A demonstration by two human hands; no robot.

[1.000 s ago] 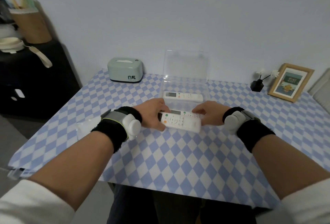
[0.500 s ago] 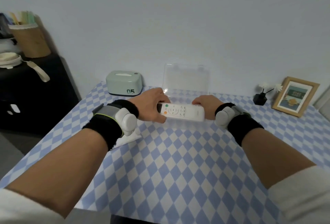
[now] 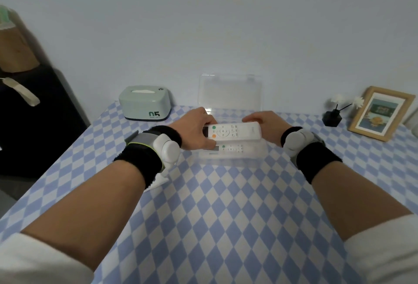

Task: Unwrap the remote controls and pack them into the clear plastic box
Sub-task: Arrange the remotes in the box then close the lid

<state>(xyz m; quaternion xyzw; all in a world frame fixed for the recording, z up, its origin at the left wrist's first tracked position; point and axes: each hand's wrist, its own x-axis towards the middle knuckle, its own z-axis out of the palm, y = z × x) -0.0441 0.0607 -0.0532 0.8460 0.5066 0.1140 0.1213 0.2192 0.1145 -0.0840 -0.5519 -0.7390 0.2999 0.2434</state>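
A white remote control (image 3: 234, 132) with green and orange buttons hangs level over the clear plastic box (image 3: 230, 159). My left hand (image 3: 196, 130) grips its left end and my right hand (image 3: 267, 125) grips its right end. A second white remote (image 3: 235, 149) lies inside the box, just below the held one. The box's clear lid (image 3: 230, 91) stands up against the wall behind. Crumpled clear wrapping (image 3: 158, 181) peeks out from under my left wrist.
A mint-green tissue box (image 3: 144, 106) sits at the back left of the checked tablecloth (image 3: 214, 215). A black vase with white flowers (image 3: 332, 118) and a wooden picture frame (image 3: 380, 114) stand at the back right. A dark cabinet (image 3: 34, 125) is left of the table.
Both hands carried the remote away from me and up, from the table in front of the box to a spot over the box. The view tilted up.
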